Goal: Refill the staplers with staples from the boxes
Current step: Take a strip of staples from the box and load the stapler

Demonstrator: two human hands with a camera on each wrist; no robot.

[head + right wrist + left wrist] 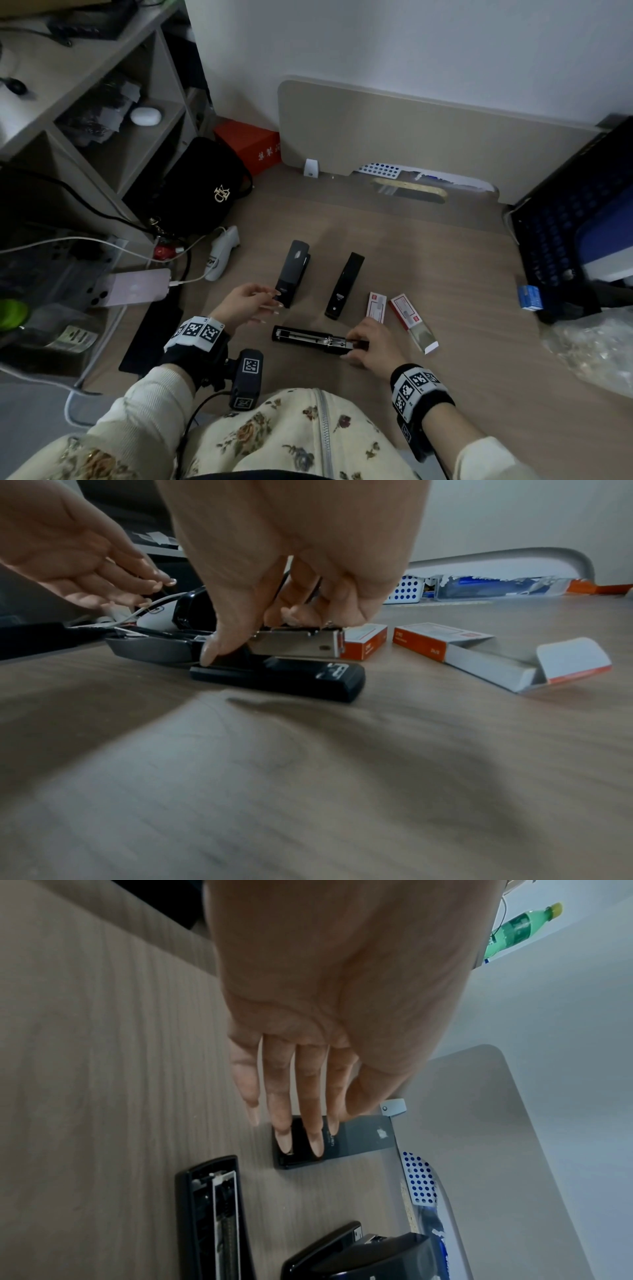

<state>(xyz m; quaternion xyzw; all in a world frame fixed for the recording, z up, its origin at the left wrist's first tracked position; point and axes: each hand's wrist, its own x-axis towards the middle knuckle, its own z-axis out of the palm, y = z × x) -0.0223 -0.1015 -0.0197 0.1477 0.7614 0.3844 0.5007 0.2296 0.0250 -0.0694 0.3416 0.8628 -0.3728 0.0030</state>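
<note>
counter (445, 260): wood, mid-frame | opened stapler (310, 337) lay lower centre, magazine exposed; loading step judged under way, next calling for seating the strip and closing the lid | opened staple box (412, 322) just right | right hand (368, 342) grip pinched the magazine (294, 642) | left hand (245, 303) open, fingers relaxed above the upright stapler (293, 272).

— What lies nearest the front edge of the bench (462, 260)?

— An opened stapler (310, 338), flat and crosswise. The right hand (368, 342) is on its right end.

— And behind it?

— Two closed staplers side by side, the left stapler (292, 272) and the right stapler (344, 286). The left hand (245, 305) is beside the left one's near end. Right of them lie two staple boxes (376, 306), the outer box (412, 322) open.
</note>
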